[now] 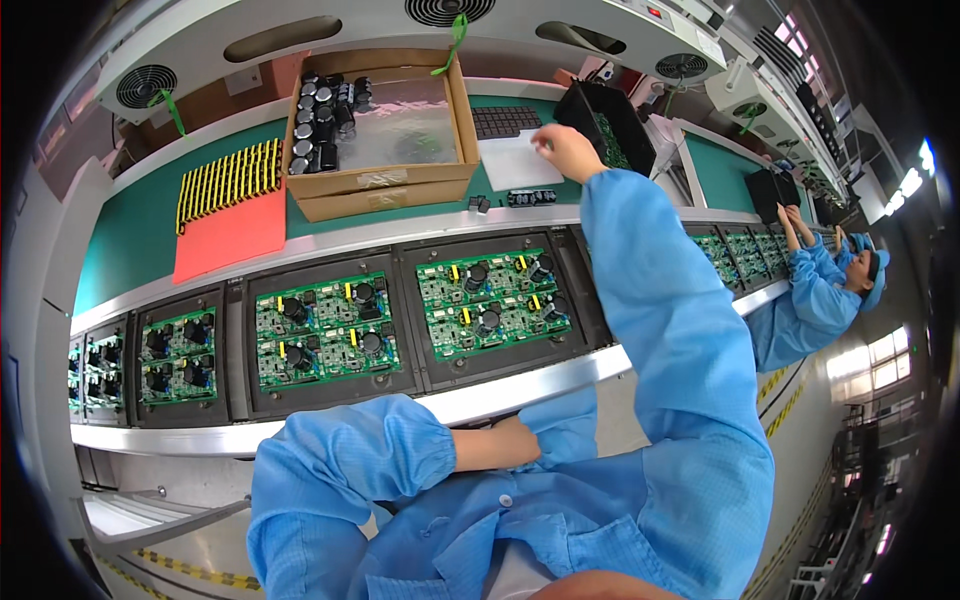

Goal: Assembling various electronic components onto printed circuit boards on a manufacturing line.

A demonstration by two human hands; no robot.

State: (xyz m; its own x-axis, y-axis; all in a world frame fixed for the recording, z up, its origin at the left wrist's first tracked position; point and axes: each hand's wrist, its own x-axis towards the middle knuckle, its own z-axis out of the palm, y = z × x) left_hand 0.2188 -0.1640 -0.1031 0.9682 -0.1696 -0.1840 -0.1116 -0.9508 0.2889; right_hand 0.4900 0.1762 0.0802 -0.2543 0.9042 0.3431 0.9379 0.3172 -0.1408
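Note:
My right hand point(570, 153) reaches over the white sheet point(508, 162) on the green bench. Its thumb and fingers are bent together at the tips; whatever they may hold is too small to make out. Beside it are the black gridded tray point(505, 122) and a black bin point(632, 128) with green circuit boards inside. Several black capacitors point(531, 197) lie in a row at the sheet's near edge, with small dark parts point(479, 204) left of them. Low by my body, my left hand point(510, 443) rests against blue smock fabric point(565, 425); its fingers are hidden.
Black carriers with green boards, such as this carrier point(410, 320), line the conveyor. A cardboard box point(380, 185) holds black capacitors point(318, 115). Yellow-black strips point(230, 180) lie on a red sheet point(230, 240). Fans hang overhead. A co-worker point(820, 290) works at the right.

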